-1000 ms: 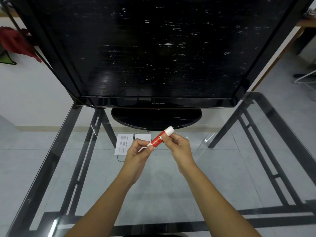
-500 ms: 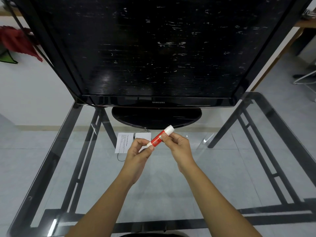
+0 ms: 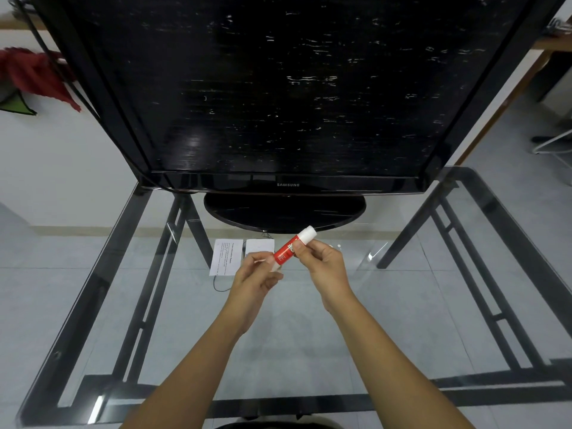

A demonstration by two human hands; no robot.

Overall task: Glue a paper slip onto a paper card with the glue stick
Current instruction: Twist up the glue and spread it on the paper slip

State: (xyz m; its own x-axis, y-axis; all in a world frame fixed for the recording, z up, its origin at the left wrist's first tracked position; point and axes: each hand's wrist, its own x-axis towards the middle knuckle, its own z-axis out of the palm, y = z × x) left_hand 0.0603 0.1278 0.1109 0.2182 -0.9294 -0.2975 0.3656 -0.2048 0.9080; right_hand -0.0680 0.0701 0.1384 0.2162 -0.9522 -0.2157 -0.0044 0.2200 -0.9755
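Note:
A red glue stick (image 3: 286,250) with a white cap at its upper right end is held tilted above the glass table. My right hand (image 3: 325,267) grips its middle. My left hand (image 3: 255,277) pinches its lower white end. Just beyond my left hand a printed paper card (image 3: 226,257) lies flat on the glass. A smaller blank white paper slip (image 3: 259,245) lies right beside it, partly hidden by the glue stick and my fingers.
A large black television (image 3: 278,94) on an oval stand (image 3: 284,213) fills the far half of the glass table (image 3: 402,320), right behind the papers. A thin black cable (image 3: 216,284) runs under the card. Red cloth (image 3: 37,75) hangs at far left.
Both hands keep the glue stick in nearly the same place. My left fingers have shifted slightly on its lower end, as if twisting it.

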